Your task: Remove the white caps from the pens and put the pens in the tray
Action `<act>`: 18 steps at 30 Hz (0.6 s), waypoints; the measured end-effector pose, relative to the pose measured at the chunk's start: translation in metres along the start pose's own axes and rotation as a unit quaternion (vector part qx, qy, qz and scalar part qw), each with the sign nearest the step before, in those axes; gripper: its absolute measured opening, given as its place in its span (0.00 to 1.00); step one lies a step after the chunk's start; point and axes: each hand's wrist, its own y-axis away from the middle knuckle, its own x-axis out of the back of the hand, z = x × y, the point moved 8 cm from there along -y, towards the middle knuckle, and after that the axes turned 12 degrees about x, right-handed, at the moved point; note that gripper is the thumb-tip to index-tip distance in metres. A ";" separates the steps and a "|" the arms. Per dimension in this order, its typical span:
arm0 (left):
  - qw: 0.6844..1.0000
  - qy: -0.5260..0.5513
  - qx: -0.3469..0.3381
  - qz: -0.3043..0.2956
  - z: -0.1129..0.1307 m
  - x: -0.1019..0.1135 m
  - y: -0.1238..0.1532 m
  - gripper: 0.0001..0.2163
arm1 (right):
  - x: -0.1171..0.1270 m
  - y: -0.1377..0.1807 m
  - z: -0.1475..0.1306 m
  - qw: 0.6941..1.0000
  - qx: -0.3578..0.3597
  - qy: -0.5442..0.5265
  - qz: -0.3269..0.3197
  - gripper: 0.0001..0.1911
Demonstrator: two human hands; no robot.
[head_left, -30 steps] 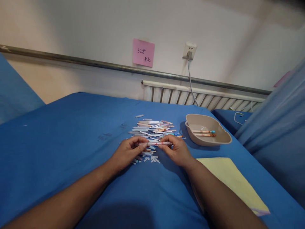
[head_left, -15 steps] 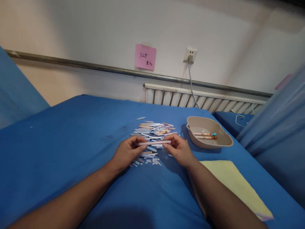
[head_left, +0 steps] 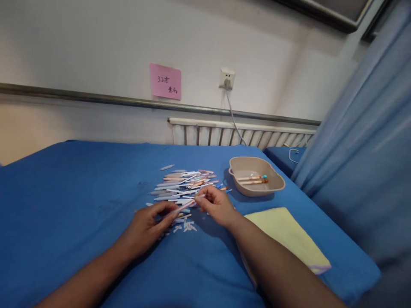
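Note:
Between both hands is a slim pale pink pen (head_left: 186, 206), tilted with its right end higher. My left hand (head_left: 149, 223) is closed on its lower left end, and my right hand (head_left: 215, 205) pinches the upper right end, where the fingers cover the tip. Beneath and beyond the hands spreads a pile of pen parts (head_left: 175, 186): grey-blue and tan barrels, thin white tubes and printed pieces. Small white pieces (head_left: 189, 226) lie at its near side. A beige basin (head_left: 236, 160) at the right holds two printed pens (head_left: 252, 182), one with a blue end and one with a brown end.
Blue cloth (head_left: 80, 205) covers the table. A folded yellow cloth (head_left: 289, 235) lies by my right forearm. Behind stand a radiator (head_left: 215, 134), a metal rail (head_left: 122, 101) and a socket (head_left: 227, 79) with a plugged-in cord. A blue curtain (head_left: 359, 115) hangs at the right.
The view has turned right, so everything sits further left in the picture. The pen went from level to tilted, my left hand lower than my right; both hands still grip it.

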 end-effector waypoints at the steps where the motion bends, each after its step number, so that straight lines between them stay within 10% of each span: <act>1: 1.000 0.008 0.011 -0.004 -0.001 0.001 -0.002 0.15 | 0.001 -0.001 -0.001 1.000 0.005 0.016 -0.004 0.15; 5: 0.995 0.071 0.035 0.059 0.009 0.017 -0.018 0.16 | 0.009 -0.006 -0.003 0.993 0.021 0.120 -0.003 0.20; 9: 0.995 -0.014 -0.035 0.090 0.076 0.010 -0.043 0.17 | 0.009 -0.009 -0.006 0.967 0.029 0.253 -0.031 0.17; 14: 0.974 -0.177 -0.140 -0.038 0.171 -0.073 -0.085 0.13 | -0.003 -0.013 -0.005 0.935 0.053 0.337 -0.099 0.15; 18: 0.906 -0.380 -0.167 -0.088 0.202 -0.150 -0.119 0.12 | -0.010 -0.013 0.002 0.910 0.054 0.379 -0.160 0.17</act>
